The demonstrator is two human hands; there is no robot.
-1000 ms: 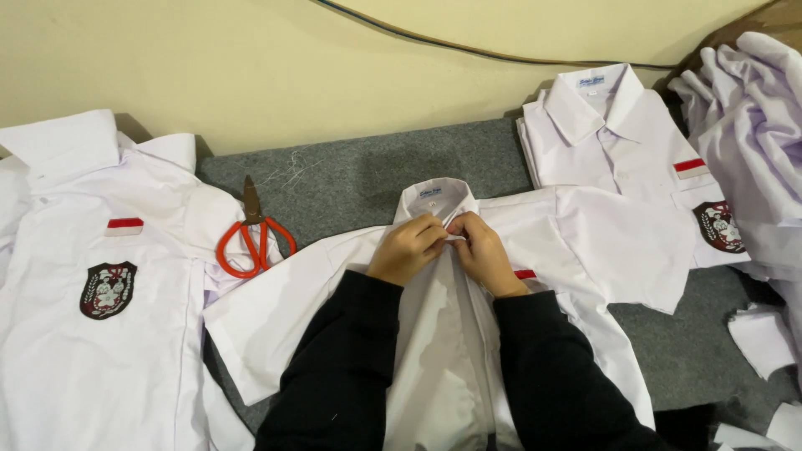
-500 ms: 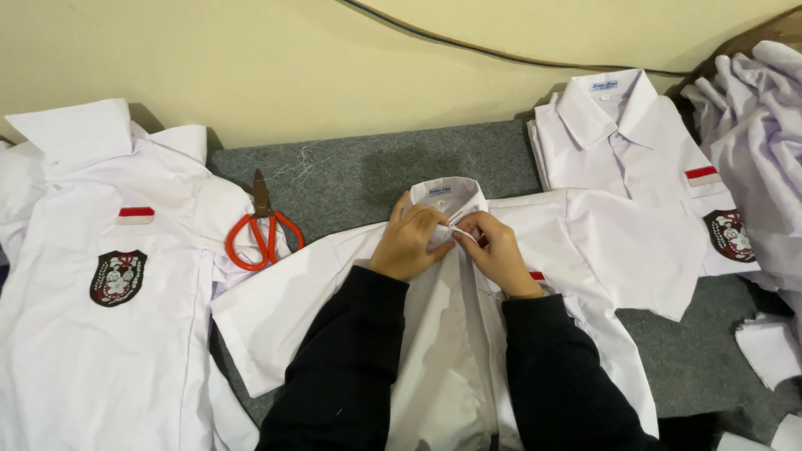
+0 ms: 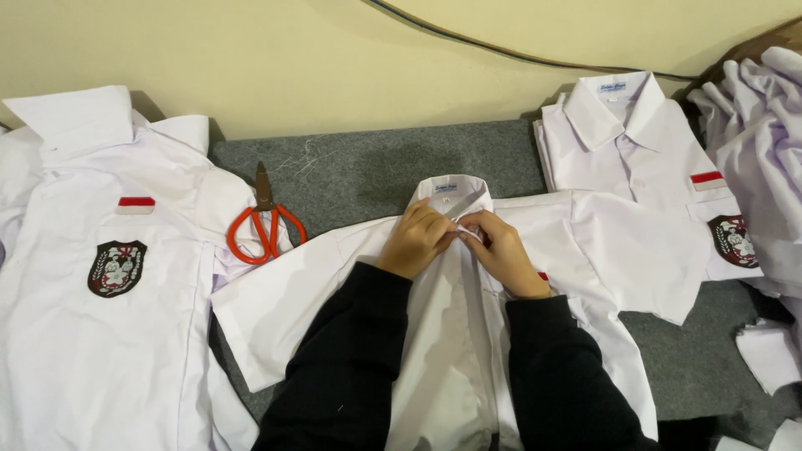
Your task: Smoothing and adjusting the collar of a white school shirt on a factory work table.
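**Two hands at the collar of a white shirt on a grey felt tabletop**

Counted: three flat white shirts, one heap of white cloth, one pair of scissors, two hands.

Middle shirt (image 3: 635, 250): spread face up at the middle of the grey felt tabletop (image 3: 376, 167), collar toward the far edge, short sleeves stretched out to left and right, front placket running toward the near edge. White all over; small label inside the collar band; sliver of red visible just beside the right wrist. Lower front partly hidden under two black sleeves (image 3: 351, 359).

Left hand (image 3: 416, 240): resting on the shirt just below the collar, fingers curled together and pinched on the placket edge. Right hand (image 3: 499, 249): touching the left at the fingertips, likewise closed on the same strip of cloth; item between the fingertips too small to tell.

Left shirt (image 3: 75, 334): at the left edge, bearing a dark shield badge and a red-and-white strip on the chest. Folded shirt (image 3: 635, 142): at the far right corner, collar up, with the same kind of badge and strip. Heap of white cloth (image 3: 764, 142): at the right edge, crumpled. Scissors (image 3: 264, 224): orange-handled, blades shut and pointing toward the far edge, lying between left shirt and middle shirt, handles touching a sleeve.
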